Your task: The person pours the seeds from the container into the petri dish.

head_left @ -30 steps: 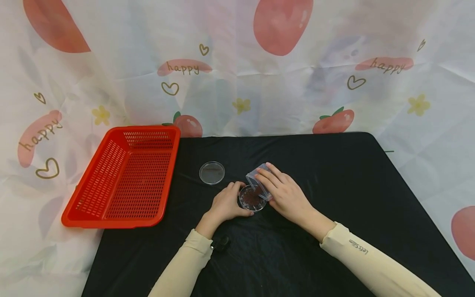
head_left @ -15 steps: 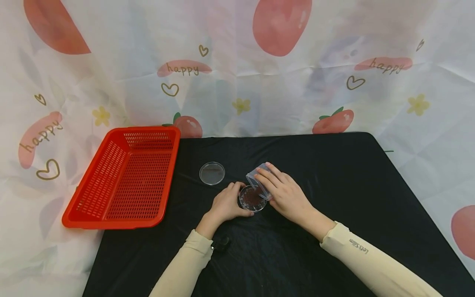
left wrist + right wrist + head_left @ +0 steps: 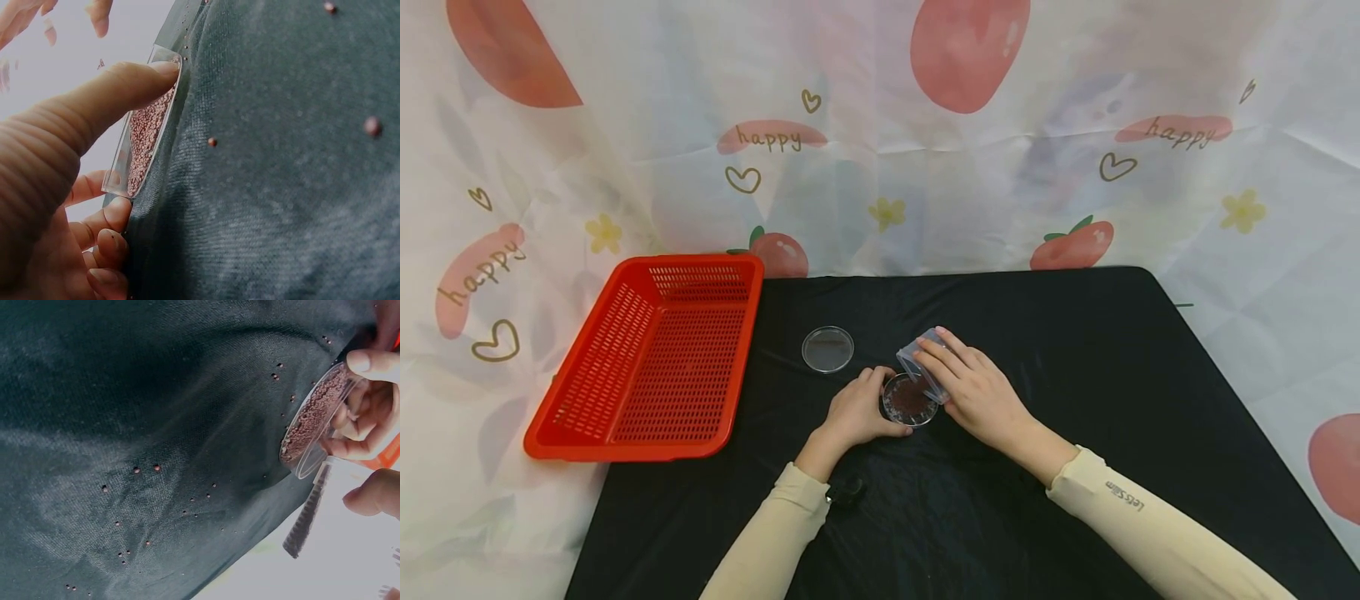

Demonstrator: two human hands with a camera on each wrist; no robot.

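Observation:
A clear round petri dish [image 3: 910, 404] sits on the black cloth, filled with tiny reddish-brown grains [image 3: 147, 134]. My left hand [image 3: 853, 410] grips the dish from its left side, thumb at the near rim and fingers around the far side. Over the dish's upper right edge, my right hand [image 3: 977, 387] holds a clear plastic box [image 3: 910, 360], tilted with its lower end at the dish. In the right wrist view the thumb [image 3: 372, 494] lies against the whitish box, and the dish's grains [image 3: 312, 415] show through the clear wall.
A clear round lid [image 3: 828, 349] lies on the cloth, beyond the left hand. The red plastic basket [image 3: 743, 358] stands at the left, overhanging the table's side edge. Loose grains [image 3: 137, 470] are scattered over the black cloth [image 3: 1075, 350]. A printed white curtain [image 3: 880, 167] hangs behind the table.

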